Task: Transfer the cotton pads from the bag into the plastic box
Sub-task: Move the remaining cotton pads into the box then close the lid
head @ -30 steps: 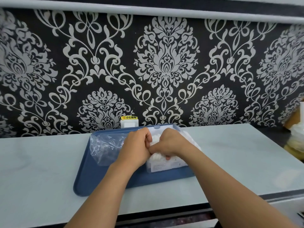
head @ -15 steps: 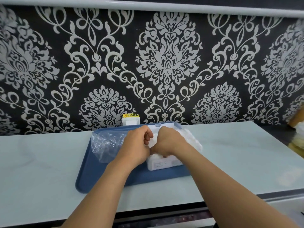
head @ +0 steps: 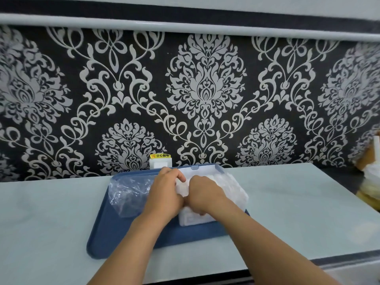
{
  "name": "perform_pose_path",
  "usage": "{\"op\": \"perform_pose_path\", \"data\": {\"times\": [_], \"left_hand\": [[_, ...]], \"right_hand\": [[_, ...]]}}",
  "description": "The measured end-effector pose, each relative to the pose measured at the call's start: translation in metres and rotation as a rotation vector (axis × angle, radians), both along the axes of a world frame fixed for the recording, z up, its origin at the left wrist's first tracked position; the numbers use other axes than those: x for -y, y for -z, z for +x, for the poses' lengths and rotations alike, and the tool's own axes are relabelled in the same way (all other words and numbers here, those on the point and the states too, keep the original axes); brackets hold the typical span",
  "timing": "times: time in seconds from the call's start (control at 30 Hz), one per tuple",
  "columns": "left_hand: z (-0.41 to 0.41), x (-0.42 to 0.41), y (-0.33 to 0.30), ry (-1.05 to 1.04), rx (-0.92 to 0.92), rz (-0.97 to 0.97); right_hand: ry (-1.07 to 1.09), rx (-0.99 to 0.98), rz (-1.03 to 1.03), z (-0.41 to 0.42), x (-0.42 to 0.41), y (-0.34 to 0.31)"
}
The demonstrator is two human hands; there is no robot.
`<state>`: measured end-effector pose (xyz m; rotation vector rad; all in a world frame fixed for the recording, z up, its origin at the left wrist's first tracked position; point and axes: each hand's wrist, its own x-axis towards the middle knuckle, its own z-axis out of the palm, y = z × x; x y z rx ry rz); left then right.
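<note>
**Pads could spill as the bag comes open**

Both sets of fingers are curled tight and pinch the top of the bag of cotton pads, knuckles touching. If they pull apart too hard, I judge the film could split suddenly and scatter pads onto the tray instead of into the box.

The left hand and right hand meet over the bag, wrists low, forearms angling in from the near edge. Just left of the fingers lies the clear plastic box, partly hidden; whether it is open I cannot tell.
</note>
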<state>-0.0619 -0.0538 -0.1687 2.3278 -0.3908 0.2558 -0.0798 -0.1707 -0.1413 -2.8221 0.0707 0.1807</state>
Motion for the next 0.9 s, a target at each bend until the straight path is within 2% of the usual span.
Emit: {"op": "perform_pose_path", "data": {"times": [0.13, 0.2, 0.27, 0.33, 0.43, 0.57, 0.7, 0.77, 0.8, 0.87, 0.9], "left_hand": [[0.0, -0.001, -0.001, -0.048, -0.022, -0.04], [0.003, -0.001, 0.0, -0.058, -0.023, -0.032], [0.005, -0.001, 0.0, -0.064, -0.023, -0.045], [0.007, -0.002, -0.001, -0.074, -0.03, -0.051], [0.011, -0.007, 0.0, -0.098, -0.043, -0.088], [0.014, -0.013, 0.005, -0.094, -0.099, -0.208], [0.011, -0.005, 0.007, -0.074, -0.134, -0.195], [0.008, -0.001, 0.006, -0.084, -0.101, -0.145], [0.007, 0.0, 0.006, -0.084, -0.083, -0.136], [0.004, 0.003, 0.003, -0.081, -0.074, -0.177], [0.004, 0.003, 0.001, -0.071, -0.069, -0.207]], "right_hand": [[-0.028, -0.144, 0.186, -0.01, 0.018, -0.021], [-0.07, 0.028, 0.191, -0.016, 0.027, -0.025], [-0.154, 0.3, 0.039, -0.022, 0.031, -0.021], [-0.332, 0.381, -0.071, -0.029, 0.027, -0.012], [-0.504, 0.264, -0.037, -0.028, 0.02, 0.013], [-0.459, 0.219, -0.129, -0.02, 0.007, 0.035], [-0.399, 0.094, -0.17, -0.012, -0.005, 0.031], [-0.417, -0.004, -0.079, -0.004, -0.006, 0.028], [-0.431, -0.033, 0.039, -0.002, -0.006, 0.026], [-0.44, -0.026, 0.415, -0.003, 0.003, 0.016], [-0.414, 0.04, 0.544, -0.004, 0.01, 0.009]]}}
